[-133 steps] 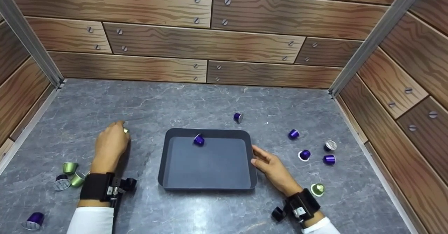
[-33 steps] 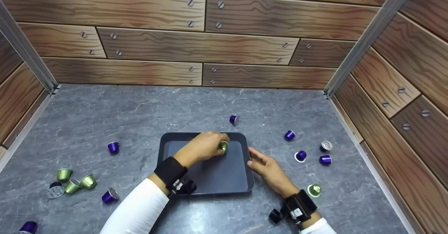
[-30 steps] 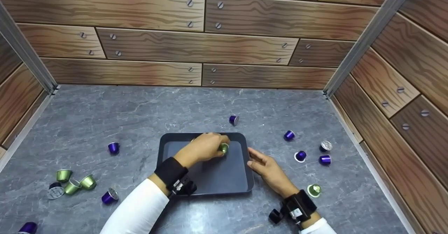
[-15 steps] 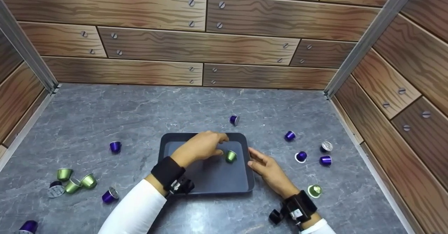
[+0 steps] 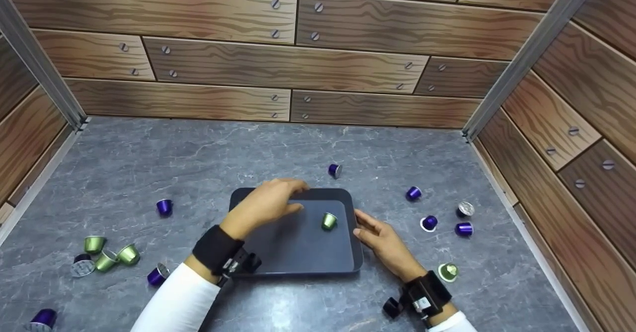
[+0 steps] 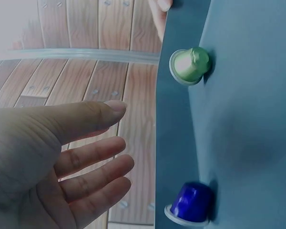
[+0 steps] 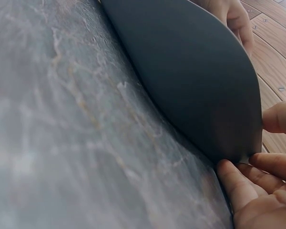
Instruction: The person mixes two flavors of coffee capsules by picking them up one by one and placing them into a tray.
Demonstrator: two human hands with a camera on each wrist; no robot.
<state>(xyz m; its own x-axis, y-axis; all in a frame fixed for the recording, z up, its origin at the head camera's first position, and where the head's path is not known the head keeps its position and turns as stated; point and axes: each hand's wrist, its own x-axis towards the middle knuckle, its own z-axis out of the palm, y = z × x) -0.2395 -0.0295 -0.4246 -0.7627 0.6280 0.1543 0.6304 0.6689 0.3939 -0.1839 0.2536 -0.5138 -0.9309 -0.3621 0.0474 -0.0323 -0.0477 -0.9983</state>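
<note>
A grey rectangular tray [image 5: 298,252] lies on the table. Inside it, toward the right, is a green coffee capsule [image 5: 328,221], tipped on its side. A purple coffee capsule [image 6: 193,202] also lies in the tray in the left wrist view; my left hand hides it in the head view. That left hand [image 5: 266,203] hovers over the tray's back left part, thumb and fingers apart, holding nothing. My right hand [image 5: 387,245] touches the tray's right outer wall with its fingertips and thumb, as the right wrist view [image 7: 271,191] also shows.
Several green capsules [image 5: 129,254] and purple capsules [image 5: 164,207] lie left of the tray. More purple ones [image 5: 413,193] and a green capsule [image 5: 448,272] lie to the right. One purple capsule [image 5: 335,170] sits behind the tray. Wood-patterned walls [image 5: 198,98] enclose the table.
The left hand has carried a green capsule from the left into the tray, let go of it and drawn back leftward. The right hand has stayed at the tray's right wall.
</note>
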